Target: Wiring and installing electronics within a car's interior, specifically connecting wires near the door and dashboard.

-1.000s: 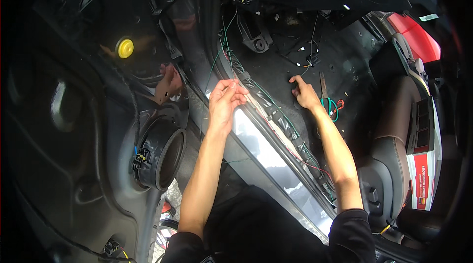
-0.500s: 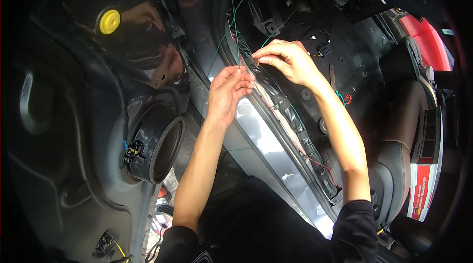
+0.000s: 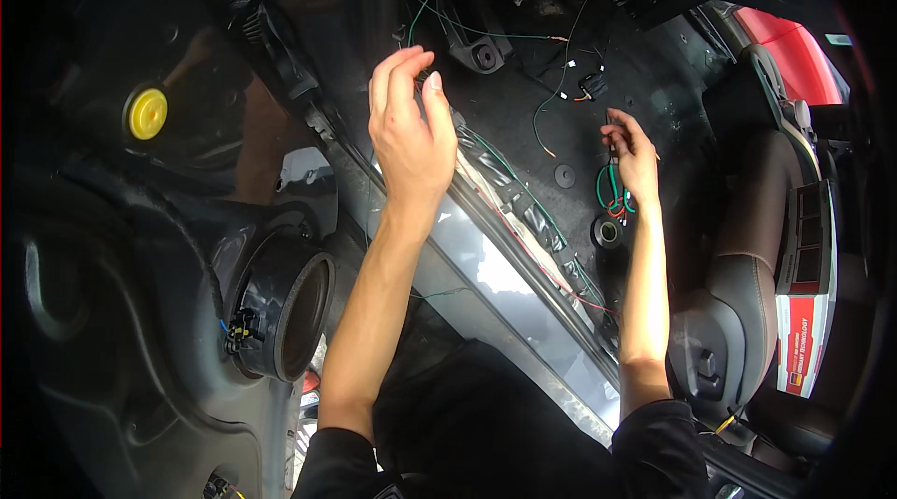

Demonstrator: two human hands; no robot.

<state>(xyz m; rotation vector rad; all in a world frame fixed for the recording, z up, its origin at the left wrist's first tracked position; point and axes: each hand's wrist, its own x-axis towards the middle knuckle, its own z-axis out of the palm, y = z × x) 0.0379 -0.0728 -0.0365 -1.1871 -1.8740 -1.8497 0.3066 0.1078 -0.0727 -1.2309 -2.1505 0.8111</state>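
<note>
Nearest, the black sleeves (image 3: 659, 443) are showing at the lower edge, with bare forearms extending from them. At left, a round speaker (image 3: 288, 307) is sitting in the dark door panel (image 3: 121, 293), and a yellow plug (image 3: 148, 114) is showing above it. The metallic door sill (image 3: 495, 265) is running diagonally between the forearms; a black-taped wire loom (image 3: 537, 217) and a thin red wire (image 3: 561, 286) are lying along it. At right, a brown-and-black seat (image 3: 738, 219) is standing beside a red-and-white box (image 3: 804, 312).

The hands are staying well apart. The left hand (image 3: 411, 135) is hovering over the sill's upper part, its thumb standing away from its curving fingers. The right hand (image 3: 637, 163) is partly covering green-handled scissors (image 3: 614, 187) over the dark floor (image 3: 505, 102); whether it is gripping them, I cannot tell. Left of it, a green wire (image 3: 535, 122) with a copper-coloured tip is curving down.

Farther, a black connector (image 3: 591, 85) is lying near that wire, and another green wire (image 3: 495, 34) is stretching across.
</note>
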